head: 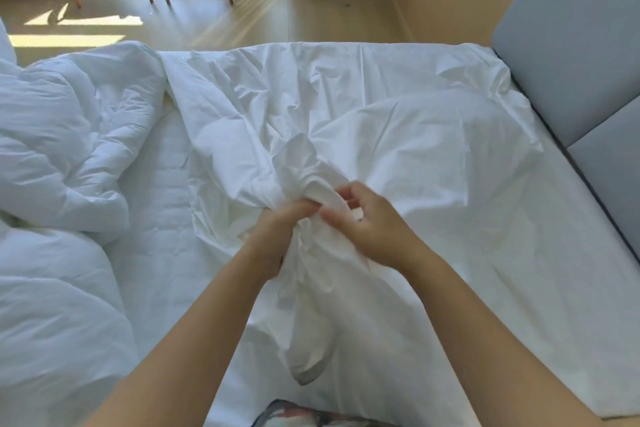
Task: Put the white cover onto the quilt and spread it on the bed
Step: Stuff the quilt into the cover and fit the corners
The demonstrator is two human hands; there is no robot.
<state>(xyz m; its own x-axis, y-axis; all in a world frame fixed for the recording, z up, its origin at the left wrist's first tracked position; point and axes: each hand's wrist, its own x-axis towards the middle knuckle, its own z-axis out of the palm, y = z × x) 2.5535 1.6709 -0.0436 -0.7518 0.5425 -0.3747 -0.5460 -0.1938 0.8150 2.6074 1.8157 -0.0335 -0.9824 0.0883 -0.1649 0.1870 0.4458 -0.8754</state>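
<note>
While the quilt [69, 135] lies crumpled in a heap on the left part of the bed [156, 177], the cover [398, 121] is spread, wrinkled, over the middle and the right part. A strip of bare mattress shows between the two. Near the front edge, a bunch of the cover is gathered up and both hands hold it. The left hand [277, 239] grips the bunch from the left, its fingers [304, 207] curled into the cloth. The right hand [370, 229] touches it from the right, thumb and fingers pinching a rolled fold. Below the hands a loose end of the cover hangs down. At the right a grey headboard [571, 45] stands against the bed
</note>
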